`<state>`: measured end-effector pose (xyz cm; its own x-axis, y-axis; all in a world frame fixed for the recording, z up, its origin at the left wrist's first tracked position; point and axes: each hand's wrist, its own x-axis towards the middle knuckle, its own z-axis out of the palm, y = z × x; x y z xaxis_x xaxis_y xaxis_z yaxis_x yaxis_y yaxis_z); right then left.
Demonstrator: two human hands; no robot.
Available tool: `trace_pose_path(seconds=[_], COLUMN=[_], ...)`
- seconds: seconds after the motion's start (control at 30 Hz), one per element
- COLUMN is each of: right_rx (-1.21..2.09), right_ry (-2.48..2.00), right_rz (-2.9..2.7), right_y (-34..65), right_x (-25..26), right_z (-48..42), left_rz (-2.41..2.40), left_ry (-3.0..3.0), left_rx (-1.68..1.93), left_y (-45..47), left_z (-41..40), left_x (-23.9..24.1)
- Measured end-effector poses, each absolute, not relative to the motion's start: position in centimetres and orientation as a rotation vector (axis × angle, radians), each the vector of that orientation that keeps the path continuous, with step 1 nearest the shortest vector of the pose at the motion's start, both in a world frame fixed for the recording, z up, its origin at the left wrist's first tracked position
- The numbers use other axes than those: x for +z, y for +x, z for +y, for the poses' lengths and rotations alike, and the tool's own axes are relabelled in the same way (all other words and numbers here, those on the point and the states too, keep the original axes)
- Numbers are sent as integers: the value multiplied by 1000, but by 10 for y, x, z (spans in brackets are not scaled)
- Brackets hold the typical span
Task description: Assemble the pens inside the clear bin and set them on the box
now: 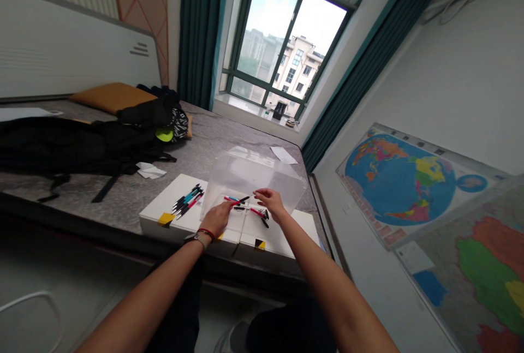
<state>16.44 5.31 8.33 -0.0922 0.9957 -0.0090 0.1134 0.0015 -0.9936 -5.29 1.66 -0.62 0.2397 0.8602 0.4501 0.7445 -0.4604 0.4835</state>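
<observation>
My left hand (218,216) rests on a white board (164,205) at the bed's edge, fingers closed round a red and black pen (236,201). My right hand (269,202) is just to its right, fingers curled in a pinch by the pen's far end; what it grips is too small to make out. A few more pens (257,213) lie under the hands. A bundle of black, red and teal pens (187,201) sits on the board to the left. A clear plastic box (254,175) stands behind both hands.
The board lies on a grey bed (213,140) with black bags and clothes (82,140), an orange cushion (110,95) and paper scraps. A window (282,53) is beyond. Wall maps (409,178) hang at right.
</observation>
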Motion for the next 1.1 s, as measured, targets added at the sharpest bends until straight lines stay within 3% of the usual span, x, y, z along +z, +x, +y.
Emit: trace_pose_path(seconds=[0.7,0.97,1.1], right_rx=[1159,957,1033], right_ry=[-1336,-1440,-1410], right_rz=[-1582,-1818,-1773], right_y=[175,169,164], right_x=[69,84,91], right_z=[67,72,71], left_rz=[1459,1483,1470], left_ry=[2315,2294,2300], left_rx=[1045,1038,1065], left_y=[-54,-54,-54], left_z=[14,15,16], left_x=[-7,-9,-11])
